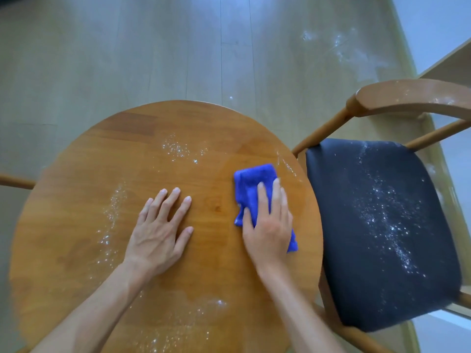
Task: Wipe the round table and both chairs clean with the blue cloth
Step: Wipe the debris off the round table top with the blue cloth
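While the right hand (267,225) presses the folded blue cloth (252,187) flat against the round table (76,250), its fingers lie straight over the fabric rather than curling round it, and the thumb seems to rest at the cloth's near edge. The left hand (160,230) sits palm down on bare wood beside it, fingers spread and relaxed, holding nothing, as if to steady the top.

The cloth lies on the right half of the tabletop, close to the rim nearest the chair (382,225). It looks soft, light and limp, a pile fabric folded into a thick pad; I judge it will bunch or unfold if dragged by a corner, so a flat palm over its middle is the sensible hold. Around it the wood shows a faint damp sheen.

White powder (175,149) is scattered on the table at the far middle, down the left side and along the near edge, so much of the top looks unwiped. The chair's dark padded seat carries a long streak of the same specks, and its curved wooden backrest is dusted too. A second chair is only hinted at by a wooden rail (15,181) poking out at the left. Pale plank flooring (127,47) surrounds everything, with powder smudges (339,44) on it beyond the chair.
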Action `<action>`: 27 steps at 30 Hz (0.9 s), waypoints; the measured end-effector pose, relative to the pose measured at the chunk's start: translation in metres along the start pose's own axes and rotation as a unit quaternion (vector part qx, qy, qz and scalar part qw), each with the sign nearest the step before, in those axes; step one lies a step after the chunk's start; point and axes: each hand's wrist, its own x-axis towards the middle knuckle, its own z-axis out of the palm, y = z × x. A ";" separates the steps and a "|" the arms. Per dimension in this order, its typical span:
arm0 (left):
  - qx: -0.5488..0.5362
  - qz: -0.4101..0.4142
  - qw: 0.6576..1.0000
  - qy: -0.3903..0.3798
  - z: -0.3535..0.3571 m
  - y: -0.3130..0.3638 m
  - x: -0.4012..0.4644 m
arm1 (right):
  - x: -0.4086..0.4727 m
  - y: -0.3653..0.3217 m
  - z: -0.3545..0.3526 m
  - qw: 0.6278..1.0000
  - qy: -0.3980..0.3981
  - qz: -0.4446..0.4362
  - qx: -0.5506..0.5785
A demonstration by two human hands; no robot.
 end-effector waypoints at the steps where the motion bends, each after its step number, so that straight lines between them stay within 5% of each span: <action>1: 0.000 -0.002 1.000 0.000 -0.001 0.000 0.000 | -0.036 -0.008 -0.003 0.999 -0.013 -0.029 0.007; 5: 0.013 0.007 1.000 -0.006 -0.002 0.001 0.000 | -0.154 -0.010 -0.024 0.970 -0.065 -0.230 0.050; 9: 0.019 0.017 1.000 -0.010 -0.003 -0.001 0.000 | -0.141 0.041 -0.044 0.933 -0.101 -0.339 0.062; 14: 0.016 0.026 1.000 0.002 0.001 -0.002 0.001 | -0.058 0.088 -0.031 0.976 -0.054 -0.211 0.016; 17: 0.007 0.027 0.999 0.015 0.004 -0.002 0.001 | 0.011 0.083 -0.014 0.999 0.011 -0.033 -0.036; 21: -0.005 0.030 0.999 0.024 0.004 -0.004 0.002 | 0.102 0.038 0.014 0.978 0.039 0.204 -0.033; 27: -0.009 0.030 0.999 0.024 0.007 -0.005 0.002 | 0.133 -0.039 0.043 0.997 -0.009 0.070 -0.028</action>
